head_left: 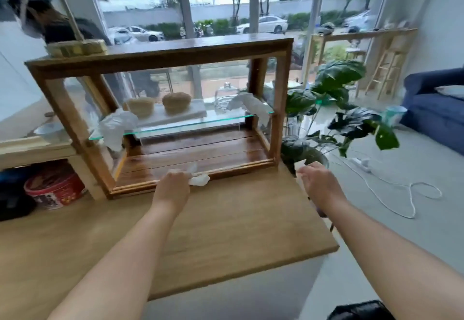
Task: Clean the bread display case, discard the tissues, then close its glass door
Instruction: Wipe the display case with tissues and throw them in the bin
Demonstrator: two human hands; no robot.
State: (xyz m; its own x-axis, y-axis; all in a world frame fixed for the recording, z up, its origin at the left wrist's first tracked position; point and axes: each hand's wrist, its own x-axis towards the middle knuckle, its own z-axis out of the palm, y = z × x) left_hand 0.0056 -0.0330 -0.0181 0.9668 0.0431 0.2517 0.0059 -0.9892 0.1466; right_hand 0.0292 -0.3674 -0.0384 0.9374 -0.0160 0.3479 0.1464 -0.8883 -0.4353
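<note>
Left hand (175, 181) bunched on a soft, light tissue (199, 179) at the display case (160, 53) front sill on the worktop (226, 219), right hand (319, 181) spread and empty; likely best pinched by its crumpled bulk.

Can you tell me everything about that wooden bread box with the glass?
The display case is a brown wooden frame with see-through glass sides, standing upright on a wooden table. Its front looks open. A glass shelf crosses the middle and carries a white tray with two round breads. The bottom is shiny dark wood planks. Crumpled tissue hangs at the shelf's left end. The left hand presses another tissue against the front bottom edge.
</note>
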